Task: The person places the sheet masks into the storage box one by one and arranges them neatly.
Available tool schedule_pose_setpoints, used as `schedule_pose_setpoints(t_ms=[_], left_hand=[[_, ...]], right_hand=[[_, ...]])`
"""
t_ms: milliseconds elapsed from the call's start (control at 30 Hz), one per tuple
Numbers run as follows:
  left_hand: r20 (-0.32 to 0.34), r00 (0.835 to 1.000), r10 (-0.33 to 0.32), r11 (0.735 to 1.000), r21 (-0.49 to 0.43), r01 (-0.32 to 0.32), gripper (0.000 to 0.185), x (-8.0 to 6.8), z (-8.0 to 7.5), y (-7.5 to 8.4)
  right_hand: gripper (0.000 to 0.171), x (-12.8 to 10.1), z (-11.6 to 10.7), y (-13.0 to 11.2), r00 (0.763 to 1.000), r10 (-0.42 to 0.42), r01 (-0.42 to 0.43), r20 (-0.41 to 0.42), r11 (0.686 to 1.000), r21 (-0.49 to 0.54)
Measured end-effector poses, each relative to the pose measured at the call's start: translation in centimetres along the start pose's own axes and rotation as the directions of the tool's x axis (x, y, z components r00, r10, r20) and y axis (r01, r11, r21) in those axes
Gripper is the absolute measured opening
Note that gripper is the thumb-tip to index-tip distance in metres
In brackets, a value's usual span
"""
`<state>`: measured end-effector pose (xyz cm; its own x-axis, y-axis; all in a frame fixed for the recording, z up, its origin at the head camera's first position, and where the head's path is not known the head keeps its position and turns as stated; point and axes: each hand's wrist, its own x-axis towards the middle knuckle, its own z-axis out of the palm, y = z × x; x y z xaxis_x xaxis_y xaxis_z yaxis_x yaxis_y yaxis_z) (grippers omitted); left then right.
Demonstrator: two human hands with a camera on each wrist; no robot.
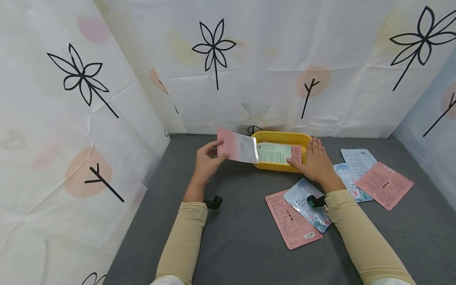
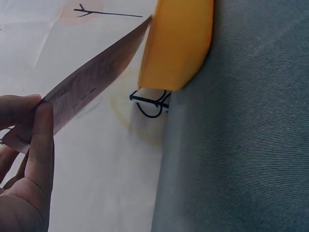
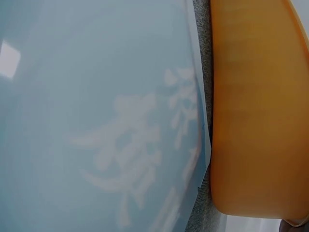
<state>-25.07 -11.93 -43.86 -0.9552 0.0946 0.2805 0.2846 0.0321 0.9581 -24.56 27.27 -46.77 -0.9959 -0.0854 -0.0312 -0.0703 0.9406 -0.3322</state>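
My left hand (image 1: 208,160) pinches a flat pink sachet (image 1: 236,145) by its left end, thumb in front and fingers behind. The sachet is held up, its silvery right end overlapping the left rim of a yellow plastic basket (image 1: 281,168). In the left wrist view the sachet (image 2: 91,79) appears almost edge-on, slanting toward the basket (image 2: 178,43). My right hand (image 1: 317,162) rests with straight fingers at the basket's right end. Its thumb reaches over the front rim, near a pale green sachet (image 1: 272,153) and a pink one (image 1: 296,153) lying inside.
In front of the basket, a blue sachet (image 1: 303,200) overlaps a pink sachet (image 1: 288,221). Farther right lie another pink sachet (image 1: 384,186) and two pale blue ones, partly overlapping. A printed white cloth (image 1: 256,51) hangs behind the grey table (image 1: 235,237).
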Motion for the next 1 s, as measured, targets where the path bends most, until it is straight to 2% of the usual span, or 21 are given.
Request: schedule_pose_setpoints(t_ms=[167,333,433,500,600,767,1000], left_hand=[[0.028,1.000,-0.005,1.000,0.021,0.004,0.050,0.3,1.0,-0.5],[0.082,0.997,-0.004,0.990,0.139,-0.007,0.050,0.6,1.7,-1.1],[0.117,0.992,-0.048,0.971,0.237,0.019,0.055,0.8,2.1,-1.4],[0.129,0.988,-0.084,0.962,0.270,0.046,0.057,0.8,2.4,-1.4],[0.141,0.983,-0.114,0.962,0.264,0.073,0.058,0.8,2.7,-1.3],[0.170,0.979,-0.115,0.973,0.217,0.076,0.056,0.9,3.1,-1.3],[0.205,0.968,-0.144,0.974,0.203,0.101,0.055,1.0,3.9,-1.4]], right_hand=[[0.127,0.0,0.0,0.0,1.000,-0.001,0.001,-0.002,1.000,-0.002],[0.127,-0.1,0.0,0.0,1.000,0.002,-0.002,0.004,1.000,0.002],[0.127,-0.2,0.0,-0.1,1.000,0.004,-0.004,0.008,1.000,0.003],[0.127,-0.1,0.0,-0.1,1.000,0.005,-0.005,0.006,1.000,0.000],[0.127,-0.2,-0.1,-0.1,1.000,0.006,-0.006,0.006,1.000,-0.005],[0.127,-0.1,-0.1,-0.1,1.000,0.010,-0.010,0.006,1.000,-0.010],[0.128,0.0,0.1,0.1,1.000,0.006,-0.006,0.006,1.000,-0.007]])
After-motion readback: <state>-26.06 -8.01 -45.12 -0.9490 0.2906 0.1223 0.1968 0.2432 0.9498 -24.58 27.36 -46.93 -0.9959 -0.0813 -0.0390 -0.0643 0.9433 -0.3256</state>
